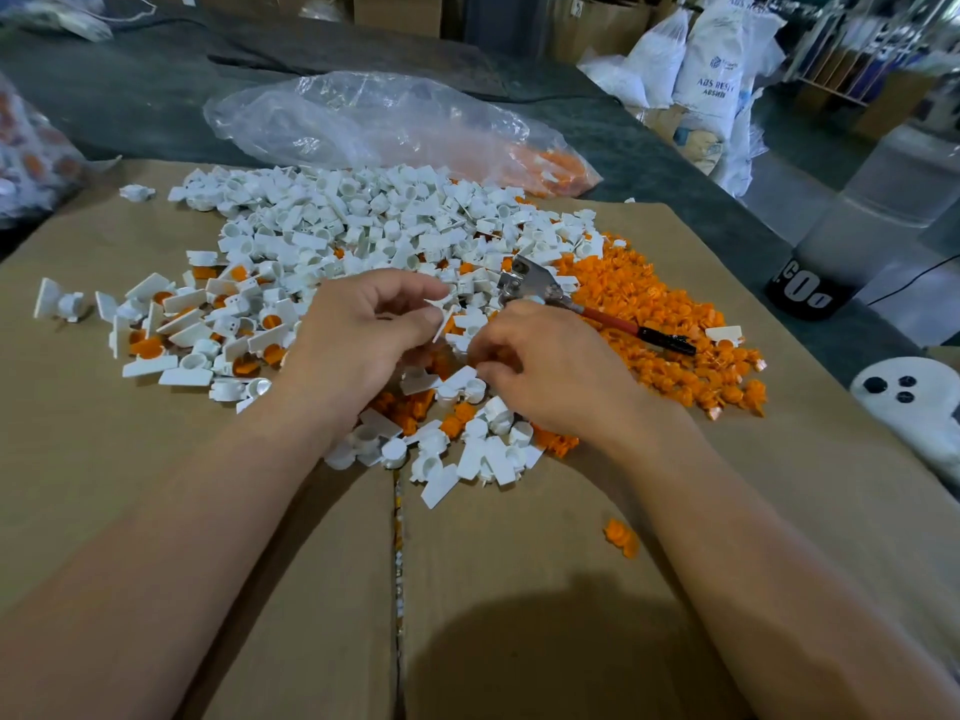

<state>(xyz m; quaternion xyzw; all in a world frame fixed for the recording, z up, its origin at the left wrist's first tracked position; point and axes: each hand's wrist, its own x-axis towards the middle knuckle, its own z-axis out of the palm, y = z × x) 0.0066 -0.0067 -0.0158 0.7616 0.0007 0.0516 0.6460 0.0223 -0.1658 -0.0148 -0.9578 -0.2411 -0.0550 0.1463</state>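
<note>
The left hand (363, 337) is pinching a white piece (441, 317); the right hand (545, 374), fingers curled, is hiding its hold. A loose pinch is risking losing it in the near pile (483, 452).

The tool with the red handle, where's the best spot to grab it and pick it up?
Grab the red handle, coming down from above on the right side. The tool lies flat on the orange pieces with that thin handle sticking out free to the right, while its metal head is crowded by the white pieces and the right hand.
</note>
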